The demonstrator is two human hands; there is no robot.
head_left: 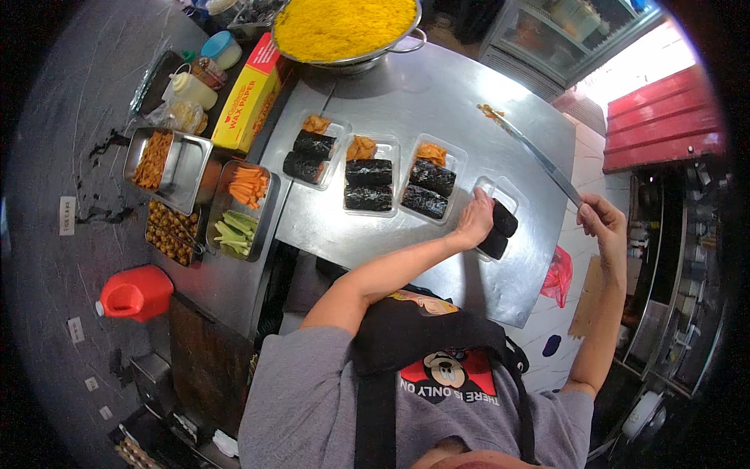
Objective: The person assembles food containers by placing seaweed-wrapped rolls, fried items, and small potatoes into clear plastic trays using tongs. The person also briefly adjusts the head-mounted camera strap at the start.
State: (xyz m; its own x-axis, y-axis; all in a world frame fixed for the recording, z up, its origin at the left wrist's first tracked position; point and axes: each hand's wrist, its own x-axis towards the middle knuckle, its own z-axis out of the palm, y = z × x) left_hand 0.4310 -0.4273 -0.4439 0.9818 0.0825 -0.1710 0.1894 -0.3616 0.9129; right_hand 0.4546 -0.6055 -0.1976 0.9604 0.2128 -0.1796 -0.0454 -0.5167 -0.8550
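Note:
My left hand (475, 220) is curled over the left side of the rightmost clear plastic tray (522, 209), beside two black seaweed rolls (505, 220). Its fingertips are partly hidden there. Out to the right, my right hand (601, 219) grips the end of long metal tongs (547, 164). They reach far forward, with orange-brown food pieces (491, 112) at their tip. Three more clear trays stand in a row to the left: a left tray (316, 148), a middle tray (371, 176) and a right tray (430, 180). Each bears seaweed rolls with orange-brown pieces at the far end.
A metal bowl of yellow rice (348, 31) stands at the table's far edge. Leftward are a wax paper box (248, 98), a metal pan with orange-brown food (168, 164), carrot sticks (248, 186), cucumber strips (236, 233), a pan of small brown pieces (170, 233) and a red jug (137, 293).

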